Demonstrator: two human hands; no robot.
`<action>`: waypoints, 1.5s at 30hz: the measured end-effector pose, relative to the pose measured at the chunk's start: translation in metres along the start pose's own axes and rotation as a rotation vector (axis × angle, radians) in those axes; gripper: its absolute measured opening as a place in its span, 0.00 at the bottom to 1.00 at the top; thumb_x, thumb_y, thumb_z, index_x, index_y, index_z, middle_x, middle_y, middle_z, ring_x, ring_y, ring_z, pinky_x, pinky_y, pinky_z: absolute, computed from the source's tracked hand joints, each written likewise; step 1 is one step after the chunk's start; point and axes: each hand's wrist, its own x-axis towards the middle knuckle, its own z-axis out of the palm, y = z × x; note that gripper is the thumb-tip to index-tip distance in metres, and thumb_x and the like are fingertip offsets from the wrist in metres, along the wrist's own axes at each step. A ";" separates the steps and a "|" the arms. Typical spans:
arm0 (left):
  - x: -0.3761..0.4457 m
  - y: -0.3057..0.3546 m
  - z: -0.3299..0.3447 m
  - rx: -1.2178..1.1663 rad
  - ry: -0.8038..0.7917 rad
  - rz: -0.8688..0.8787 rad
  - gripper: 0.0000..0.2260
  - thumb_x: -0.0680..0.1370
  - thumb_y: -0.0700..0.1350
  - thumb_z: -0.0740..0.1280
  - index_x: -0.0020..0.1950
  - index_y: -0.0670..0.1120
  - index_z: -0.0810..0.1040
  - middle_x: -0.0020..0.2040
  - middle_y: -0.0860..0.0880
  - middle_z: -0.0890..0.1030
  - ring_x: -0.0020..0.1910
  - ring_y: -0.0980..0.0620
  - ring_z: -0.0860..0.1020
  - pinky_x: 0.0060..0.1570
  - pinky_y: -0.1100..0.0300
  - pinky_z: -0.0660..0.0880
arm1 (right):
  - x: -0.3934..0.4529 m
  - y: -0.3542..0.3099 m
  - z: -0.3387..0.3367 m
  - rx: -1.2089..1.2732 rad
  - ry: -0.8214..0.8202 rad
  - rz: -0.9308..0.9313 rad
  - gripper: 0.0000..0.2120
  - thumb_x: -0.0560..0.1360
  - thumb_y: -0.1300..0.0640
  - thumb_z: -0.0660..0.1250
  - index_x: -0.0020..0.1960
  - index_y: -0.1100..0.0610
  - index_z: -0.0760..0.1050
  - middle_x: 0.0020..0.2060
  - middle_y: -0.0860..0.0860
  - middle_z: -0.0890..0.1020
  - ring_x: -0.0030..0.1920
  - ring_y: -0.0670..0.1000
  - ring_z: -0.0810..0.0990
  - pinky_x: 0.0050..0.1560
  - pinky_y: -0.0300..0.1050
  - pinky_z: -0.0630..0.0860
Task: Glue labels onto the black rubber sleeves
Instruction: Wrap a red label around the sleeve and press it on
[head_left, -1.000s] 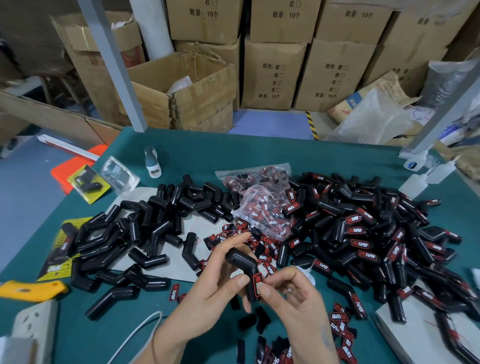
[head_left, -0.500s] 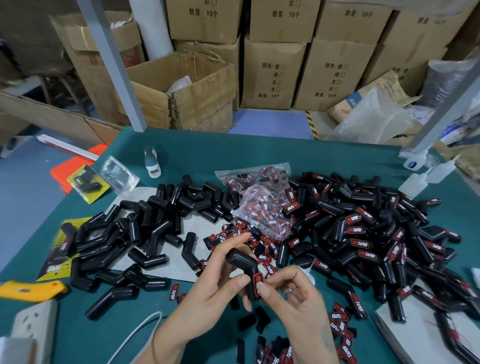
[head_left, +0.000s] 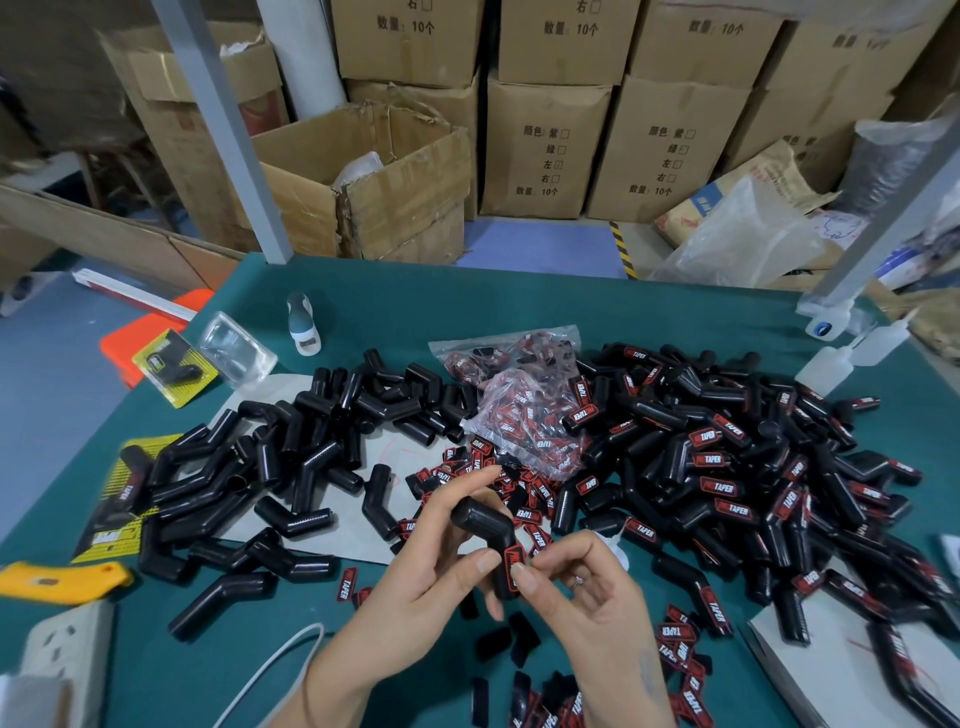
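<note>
- Left hand (head_left: 415, 587) holds one bent black sleeve (head_left: 488, 540) up over the table (head_left: 519, 306); thumb on the near side, fingers curled round the far side. Lifted, probably so the label face points at the camera and the other hand can work on it.
- Label (head_left: 514, 564), red and black, sits on the sleeve's lower leg, just below the bend.
- Right hand (head_left: 587, 613): thumb and index tips come together at the label's edge, pinching or pressing it onto the rubber. Remaining fingers loosely curled, holding nothing that I can see.
- Step, as I read it: seating the label while the glue takes. Glue itself not visible.
- Sorting looks deliberate: unlabelled sleeves (head_left: 291, 467) piled left, labelled sleeves (head_left: 727, 467) piled right, so the flow goes left to right.
- Loose labels (head_left: 519, 499) and the bag of labels (head_left: 524, 405) lie in the middle, just behind the hands, within easy reach.
- Squeeze bottles (head_left: 831, 364) stand at the right edge, well apart from the hands.
</note>
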 end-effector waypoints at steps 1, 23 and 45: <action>0.000 0.000 0.000 -0.001 -0.001 -0.001 0.25 0.86 0.48 0.66 0.82 0.55 0.62 0.65 0.48 0.75 0.38 0.44 0.82 0.48 0.52 0.81 | 0.000 0.000 0.000 0.000 0.004 0.000 0.13 0.63 0.48 0.82 0.40 0.52 0.81 0.36 0.50 0.83 0.39 0.43 0.80 0.42 0.34 0.77; 0.002 0.001 0.005 -0.088 -0.007 -0.007 0.26 0.84 0.46 0.69 0.80 0.59 0.65 0.64 0.46 0.72 0.54 0.47 0.77 0.45 0.52 0.82 | 0.000 0.002 0.002 -0.010 0.030 -0.003 0.12 0.62 0.49 0.82 0.39 0.52 0.81 0.35 0.50 0.83 0.39 0.43 0.80 0.41 0.34 0.77; 0.001 0.005 0.007 -0.077 -0.008 -0.033 0.26 0.84 0.48 0.70 0.80 0.59 0.65 0.63 0.48 0.74 0.53 0.47 0.78 0.46 0.53 0.82 | -0.002 0.000 0.000 -0.044 0.034 -0.011 0.09 0.65 0.58 0.80 0.40 0.51 0.81 0.37 0.54 0.83 0.40 0.46 0.81 0.44 0.37 0.79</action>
